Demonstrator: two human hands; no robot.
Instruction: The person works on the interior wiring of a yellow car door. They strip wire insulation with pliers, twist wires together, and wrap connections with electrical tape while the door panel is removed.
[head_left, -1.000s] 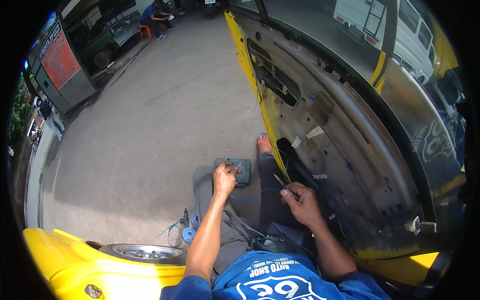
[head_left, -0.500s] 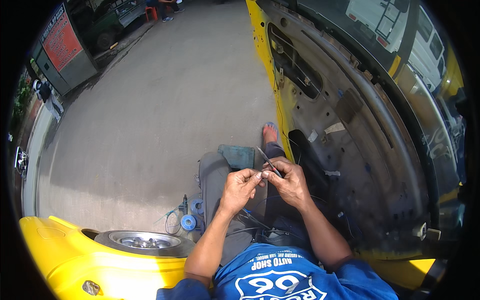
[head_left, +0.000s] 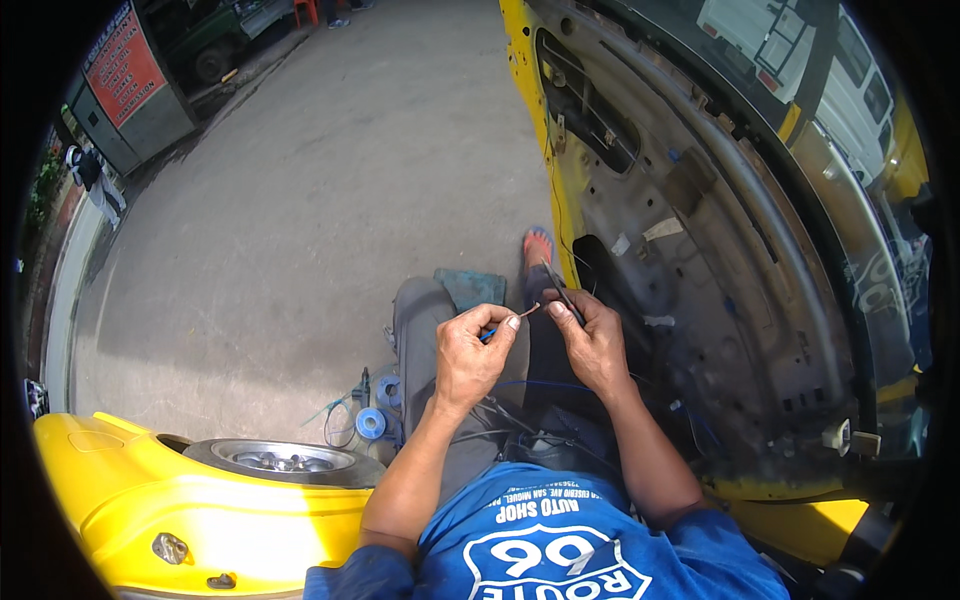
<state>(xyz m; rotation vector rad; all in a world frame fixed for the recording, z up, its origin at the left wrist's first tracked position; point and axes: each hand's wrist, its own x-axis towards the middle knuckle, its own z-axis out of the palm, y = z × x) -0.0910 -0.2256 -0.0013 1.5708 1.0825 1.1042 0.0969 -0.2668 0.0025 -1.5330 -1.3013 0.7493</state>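
Observation:
Pinched between the thumb and fingers of my left hand (head_left: 470,358) is a blue wire (head_left: 487,336). Its bare, copper-coloured end (head_left: 530,311) sticks out toward the right. My right hand (head_left: 597,345) is closed around a slim, dark, pointed tool (head_left: 564,292), whose tip points away from me; its exact kind is unclear. The right thumb and fingers sit just beside the bare wire end, with a small gap between the hands. Both hands are above my lap, where loose dark cables (head_left: 500,418) lie.
To the right stands an open yellow vehicle door (head_left: 690,230), its inner panel bare. A blue spool (head_left: 370,423) and thin wires lie on the ground to the left. Nearer are a wheel (head_left: 285,460) and yellow bodywork (head_left: 110,500). A teal, flat-looking object (head_left: 470,287) lies beyond my knee.
My hands have moved apart, the left slightly left and the right slightly right. The wire's bare end now shows between them. The tool has turned to point more steeply away.

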